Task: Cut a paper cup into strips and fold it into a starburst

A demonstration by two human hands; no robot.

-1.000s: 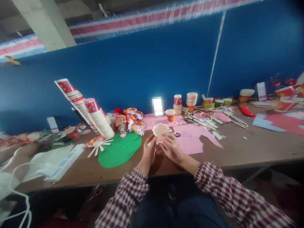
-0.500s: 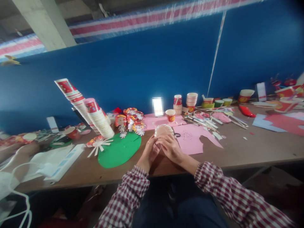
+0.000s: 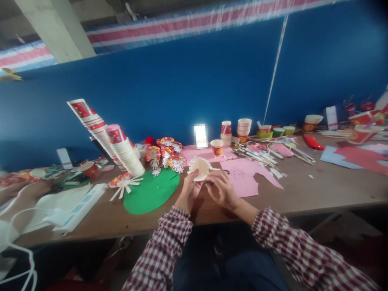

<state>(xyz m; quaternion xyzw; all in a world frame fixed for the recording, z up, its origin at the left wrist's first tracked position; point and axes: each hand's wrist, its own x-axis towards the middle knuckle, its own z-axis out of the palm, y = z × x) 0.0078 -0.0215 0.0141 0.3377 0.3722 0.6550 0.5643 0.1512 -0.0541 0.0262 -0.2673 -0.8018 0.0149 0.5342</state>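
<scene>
In the middle, above the table's front edge, a paper cup cut into strips (image 3: 200,169) shows its round cream base, with short strips fanned around it. My left hand (image 3: 190,188) is closed on its left side, thumb on the base. At the right edge, my right hand (image 3: 222,188) is closed with bent fingers at a pale strip of the cup; the fingertips are partly hidden. Just right of that hand lies a pink paper sheet (image 3: 247,178) with dark drawn lines, and a dark ring-like handle shows beside it. A green paper sheet (image 3: 151,192) lies to the left.
Tall stacks of paper cups (image 3: 125,151) lean at the left, beside cut paper figures (image 3: 166,155) and a white power strip (image 3: 81,208). A single cup (image 3: 217,148) stands behind my hands. Pens (image 3: 257,155) and a red object (image 3: 313,142) lie right. Another person's arm (image 3: 24,198) is at far left.
The cut cup has turned so its round base faces up more fully. My right hand has shifted right, apart from my left, which now grips the cup with its thumb on the base.
</scene>
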